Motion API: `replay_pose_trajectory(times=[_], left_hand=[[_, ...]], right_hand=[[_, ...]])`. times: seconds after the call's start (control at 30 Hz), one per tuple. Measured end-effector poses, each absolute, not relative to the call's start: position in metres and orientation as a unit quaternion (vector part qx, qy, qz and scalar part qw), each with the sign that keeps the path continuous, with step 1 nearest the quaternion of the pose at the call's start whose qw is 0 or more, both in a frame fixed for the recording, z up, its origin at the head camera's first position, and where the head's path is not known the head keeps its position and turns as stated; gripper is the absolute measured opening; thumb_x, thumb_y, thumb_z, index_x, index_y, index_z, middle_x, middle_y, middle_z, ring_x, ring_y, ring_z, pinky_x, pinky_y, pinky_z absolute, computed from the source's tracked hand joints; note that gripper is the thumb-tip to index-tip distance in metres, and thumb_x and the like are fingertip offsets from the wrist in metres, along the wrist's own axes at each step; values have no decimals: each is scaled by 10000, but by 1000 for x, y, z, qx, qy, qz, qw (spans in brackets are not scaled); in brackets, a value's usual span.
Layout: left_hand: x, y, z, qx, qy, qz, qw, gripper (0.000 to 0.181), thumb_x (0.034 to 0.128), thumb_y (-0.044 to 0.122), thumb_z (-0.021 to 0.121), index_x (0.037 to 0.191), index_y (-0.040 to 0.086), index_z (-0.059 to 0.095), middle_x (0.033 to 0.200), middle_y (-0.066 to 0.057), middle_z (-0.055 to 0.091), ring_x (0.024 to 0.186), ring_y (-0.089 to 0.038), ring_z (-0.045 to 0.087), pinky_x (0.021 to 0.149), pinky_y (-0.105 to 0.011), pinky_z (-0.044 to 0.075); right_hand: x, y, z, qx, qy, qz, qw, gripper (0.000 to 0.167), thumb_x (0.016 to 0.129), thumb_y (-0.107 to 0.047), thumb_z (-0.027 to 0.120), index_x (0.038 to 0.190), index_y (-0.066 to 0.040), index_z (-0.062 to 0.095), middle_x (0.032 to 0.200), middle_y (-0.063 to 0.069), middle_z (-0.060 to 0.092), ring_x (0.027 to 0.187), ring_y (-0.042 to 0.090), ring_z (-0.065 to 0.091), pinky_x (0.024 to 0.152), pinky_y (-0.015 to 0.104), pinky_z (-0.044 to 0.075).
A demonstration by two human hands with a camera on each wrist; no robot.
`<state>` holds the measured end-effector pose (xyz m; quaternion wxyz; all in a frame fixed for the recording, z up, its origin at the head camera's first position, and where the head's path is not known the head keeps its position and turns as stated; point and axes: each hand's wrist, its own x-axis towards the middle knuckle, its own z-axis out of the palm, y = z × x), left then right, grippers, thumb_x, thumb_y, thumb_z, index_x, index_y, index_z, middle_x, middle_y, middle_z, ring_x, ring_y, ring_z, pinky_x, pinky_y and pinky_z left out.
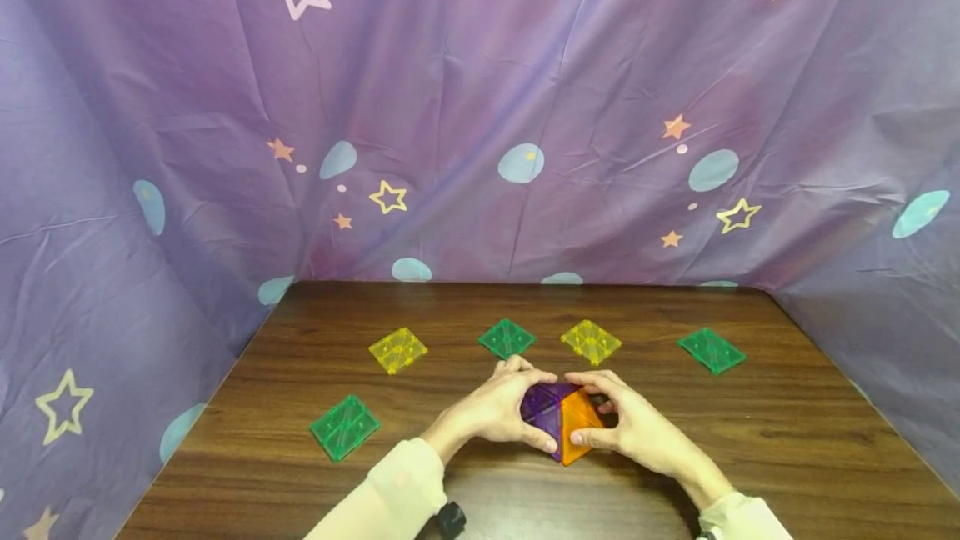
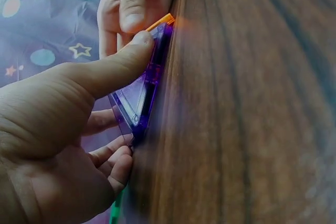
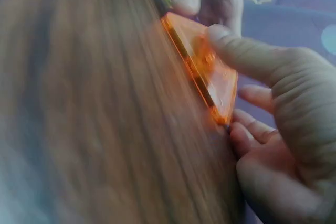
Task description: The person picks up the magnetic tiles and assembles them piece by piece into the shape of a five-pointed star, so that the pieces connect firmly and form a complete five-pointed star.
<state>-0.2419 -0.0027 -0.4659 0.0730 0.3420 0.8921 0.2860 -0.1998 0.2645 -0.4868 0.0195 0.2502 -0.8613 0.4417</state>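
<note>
Translucent purple triangular magnetic tiles (image 1: 542, 415) and an orange triangular magnetic tile (image 1: 577, 422) meet edge to edge on the table, sloping up toward a shared point. My left hand (image 1: 506, 405) grips the purple side, its thumb on the near purple tile (image 2: 137, 95) and its fingers curled around the far side. With my right hand (image 1: 637, 423) I hold the orange side, thumb on the face of the orange tile (image 3: 202, 59) and fingers curled behind. The hands face each other across the tiles. Parts of the far side are hidden by the fingers.
Flat on the brown wooden table (image 1: 270, 490) lie green square tiles (image 1: 345, 427), one at left, one behind my left hand and one at right (image 1: 712, 350). Two yellow square tiles (image 1: 397, 350) lie toward the back. A purple patterned cloth (image 1: 450, 123) hangs around the table.
</note>
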Motion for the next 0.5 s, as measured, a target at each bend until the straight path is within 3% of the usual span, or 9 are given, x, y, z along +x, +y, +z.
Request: replay_pose_trajectory(times=[0.13, 0.37, 0.5], left_hand=[[-242, -4, -465, 341, 890, 291, 79, 913, 738, 432, 1063, 1514, 193, 646, 1421, -38, 532, 1318, -167, 472, 1175, -362, 477], [-237, -5, -463, 338, 893, 281, 93, 888, 753, 511, 1034, 1470, 224, 596, 1330, -3, 484, 1215, -145, 433, 1104, -367, 454], [-233, -2, -463, 318, 894, 302, 89, 813, 800, 537, 990, 1450, 214, 624, 1303, -4, 474, 1194, -160, 425, 1058, -367, 437]], right_hand=[[-206, 275, -486, 192, -859, 474, 27, 564, 1041, -232, 811, 1535, -55, 606, 1448, 156, 666, 1230, 293, 645, 962, 292, 575], [-216, 308, -493, 50, -880, 448, 150, 401, 1085, -149, 736, 1447, 0, 649, 1292, 183, 743, 1060, 103, 638, 862, 153, 520], [-221, 334, -495, -45, -891, 394, 223, 362, 1053, -108, 715, 1404, -24, 679, 1291, 209, 742, 1082, 205, 642, 883, 244, 479]])
